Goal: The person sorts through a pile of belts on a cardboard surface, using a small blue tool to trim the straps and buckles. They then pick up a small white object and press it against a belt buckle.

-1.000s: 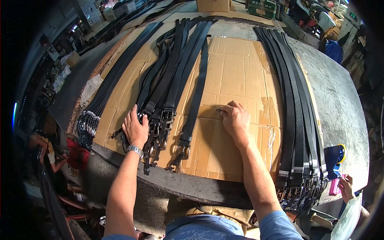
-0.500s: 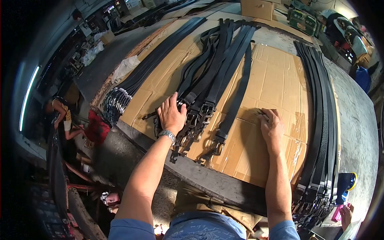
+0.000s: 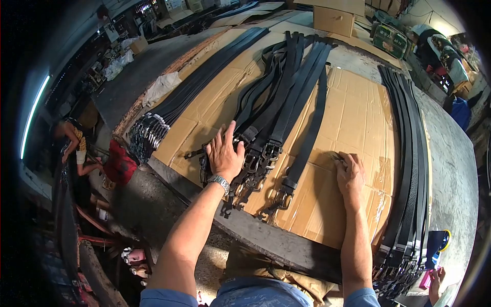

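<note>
A pile of black belts (image 3: 291, 97) lies lengthwise on a sheet of cardboard (image 3: 353, 107), buckles toward me. My left hand (image 3: 226, 156), with a metal-banded watch on its wrist, rests at the left of the pile beside the buckles (image 3: 266, 153), fingers stretched out. Between my hands one belt (image 3: 312, 123) lies apart from the pile, its buckle near the table's front edge. On the bare cardboard at right, my right hand (image 3: 351, 171) is closed with fingers curled. Something small and dark shows at its fingertips, and I cannot tell what it is.
Neat rows of belts flank the cardboard, one at left (image 3: 204, 77) and one at right (image 3: 406, 153). A cardboard box (image 3: 333, 21) stands at the back. Another person (image 3: 76, 143) is at far left. Someone's hand (image 3: 436, 284) shows at lower right, near a tape roll (image 3: 446, 240).
The view has shifted slightly, so the table appears lower. Both hands stay at about the same places, the left by the buckles and the right on the cardboard.
</note>
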{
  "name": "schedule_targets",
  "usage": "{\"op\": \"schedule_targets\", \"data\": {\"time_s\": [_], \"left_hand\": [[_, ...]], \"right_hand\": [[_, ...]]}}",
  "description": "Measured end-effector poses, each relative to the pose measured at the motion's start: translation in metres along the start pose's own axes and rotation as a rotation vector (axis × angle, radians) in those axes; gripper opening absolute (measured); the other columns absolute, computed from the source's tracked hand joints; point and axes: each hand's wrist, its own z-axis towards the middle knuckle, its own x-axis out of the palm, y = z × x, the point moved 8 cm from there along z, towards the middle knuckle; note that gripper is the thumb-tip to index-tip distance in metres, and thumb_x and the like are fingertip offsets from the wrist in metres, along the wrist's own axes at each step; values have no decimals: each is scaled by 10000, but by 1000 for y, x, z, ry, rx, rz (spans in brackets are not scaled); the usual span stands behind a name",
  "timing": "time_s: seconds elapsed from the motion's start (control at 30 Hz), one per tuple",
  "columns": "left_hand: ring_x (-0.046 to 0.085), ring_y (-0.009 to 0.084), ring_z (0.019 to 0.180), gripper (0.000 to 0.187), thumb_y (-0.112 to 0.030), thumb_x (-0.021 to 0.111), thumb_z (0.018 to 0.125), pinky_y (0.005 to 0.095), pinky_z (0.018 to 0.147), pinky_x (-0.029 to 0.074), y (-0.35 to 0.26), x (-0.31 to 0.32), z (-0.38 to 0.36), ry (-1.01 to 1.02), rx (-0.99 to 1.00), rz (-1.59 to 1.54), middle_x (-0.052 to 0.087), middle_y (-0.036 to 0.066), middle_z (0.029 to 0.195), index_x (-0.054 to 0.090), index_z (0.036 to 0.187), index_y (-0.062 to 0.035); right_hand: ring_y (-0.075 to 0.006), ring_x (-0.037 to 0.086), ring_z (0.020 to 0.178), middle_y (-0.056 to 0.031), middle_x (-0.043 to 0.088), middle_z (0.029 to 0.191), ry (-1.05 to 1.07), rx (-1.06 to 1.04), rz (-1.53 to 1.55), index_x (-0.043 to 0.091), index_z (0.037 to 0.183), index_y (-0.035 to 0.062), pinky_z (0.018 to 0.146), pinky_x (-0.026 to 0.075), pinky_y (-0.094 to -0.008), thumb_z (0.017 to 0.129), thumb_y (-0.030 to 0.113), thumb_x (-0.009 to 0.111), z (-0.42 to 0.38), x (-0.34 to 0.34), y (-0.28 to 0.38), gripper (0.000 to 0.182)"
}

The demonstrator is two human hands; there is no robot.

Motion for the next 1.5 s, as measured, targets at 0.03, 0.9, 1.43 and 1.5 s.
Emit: {"op": "schedule_targets", "data": {"time_s": [0.03,0.9,1.43,1.5], "left_hand": [[403,316,1397,585,-325,614,932,482,1132,274,0,0,-1,38,-5,-48,383,117,1547,446,1489,-259],[484,280,1249,104,-263,622,926,458,1090,303,-4,2,-2,31,42,-30,452,8,1505,693,939,-189],[489,282,1245,137,-270,614,917,460,1056,329,-5,1,-1,26,51,-5,463,16,1497,665,918,-143],[497,283,1240,116,-265,628,908,457,1034,341,-5,0,-1,-13,77,11,473,16,1494,664,915,-154]], "right_hand": [[-313,647,1007,-102,683,1035,-3,-3,-15,735,1092,88,887,514,-394,824,127,739,0,0,1,271],[-309,635,984,-94,664,1019,-30,-56,-40,717,1102,91,869,514,-398,811,108,747,-2,-2,3,293],[-317,632,964,-99,655,994,-74,-66,-11,707,1088,106,840,520,-414,781,81,764,-4,-4,3,313],[-323,629,969,-101,655,1002,-74,-68,-5,705,1091,109,834,520,-423,781,87,762,-4,-4,3,316]]}}
